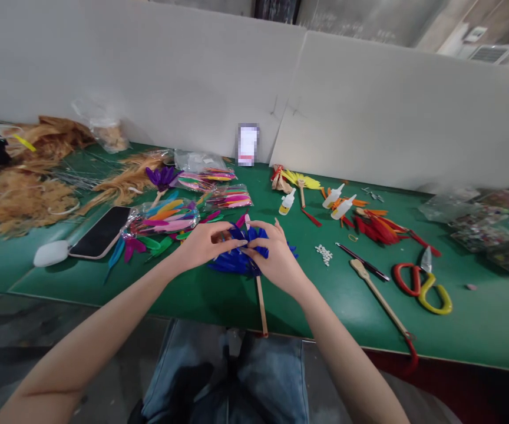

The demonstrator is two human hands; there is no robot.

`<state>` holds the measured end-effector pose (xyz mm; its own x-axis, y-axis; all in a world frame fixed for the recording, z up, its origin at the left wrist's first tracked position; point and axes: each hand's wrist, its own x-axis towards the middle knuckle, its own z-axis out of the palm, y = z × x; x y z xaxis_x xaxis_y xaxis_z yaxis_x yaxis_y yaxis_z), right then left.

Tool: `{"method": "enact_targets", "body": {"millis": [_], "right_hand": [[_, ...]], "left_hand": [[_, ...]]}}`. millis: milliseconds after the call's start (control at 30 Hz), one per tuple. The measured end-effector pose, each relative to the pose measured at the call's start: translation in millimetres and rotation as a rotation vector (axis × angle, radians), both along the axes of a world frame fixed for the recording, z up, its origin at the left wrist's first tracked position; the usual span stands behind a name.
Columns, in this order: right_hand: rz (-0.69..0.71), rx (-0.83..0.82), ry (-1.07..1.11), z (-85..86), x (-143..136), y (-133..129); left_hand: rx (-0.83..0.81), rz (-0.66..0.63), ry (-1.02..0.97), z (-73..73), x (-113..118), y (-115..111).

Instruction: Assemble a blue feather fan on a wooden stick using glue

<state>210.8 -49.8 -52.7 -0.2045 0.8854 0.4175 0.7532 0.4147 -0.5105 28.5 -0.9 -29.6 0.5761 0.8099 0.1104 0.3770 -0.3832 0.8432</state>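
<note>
In front of me lies a fan of blue feathers point(234, 265) on a thin wooden handle point(261, 303) that points toward me. My left hand point(204, 244) is closed in a pinch at the top of the blue feathers, thumb and fingers together. From the other side, my right hand point(278, 259) pinches the same feathers, its fingertips close to those of the left. A small pale pink tip point(247, 221) sticks up between the hands. The exact grip points are partly hidden by the fingers.
Left are bagged coloured feathers point(164, 217), a purple feather fan point(162, 176), a dark phone point(102, 232) and tan fibres point(20, 194). Right are a glue bottle point(287, 203), white beads point(324, 254), tweezers point(364, 262), scissors point(426, 282) and a wooden stick point(380, 297). White panels point(369, 112) stand behind.
</note>
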Motion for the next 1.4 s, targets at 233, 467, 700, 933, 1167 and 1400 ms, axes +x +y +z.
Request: {"method": "enact_targets", "body": {"millis": [233, 467, 700, 933, 1167, 1400], "right_hand": [[0.014, -0.067, 0.140, 9.6, 13, -13], [-0.279, 0.086, 0.322, -23.2, 11, -103], [-0.249, 0.027, 0.092, -71.7, -11, -133], [-0.244, 0.032, -0.011, -77.2, -7, -126], [-0.270, -0.006, -0.010, -70.6, 5, -113], [-0.261, 0.020, 0.054, -66.5, 4, -104]], "left_hand": [[0.045, 0.074, -0.122, -5.8, 3, -15], [0.745, 0.245, -0.105, -46.4, -2, -89], [0.874, 0.227, -0.032, -72.8, 5, -114], [0.882, 0.175, -0.015, -73.7, 14, -123], [0.816, 0.306, -0.026, -75.0, 8, -121], [0.873, 0.354, -0.068, -73.7, 4, -114]]}}
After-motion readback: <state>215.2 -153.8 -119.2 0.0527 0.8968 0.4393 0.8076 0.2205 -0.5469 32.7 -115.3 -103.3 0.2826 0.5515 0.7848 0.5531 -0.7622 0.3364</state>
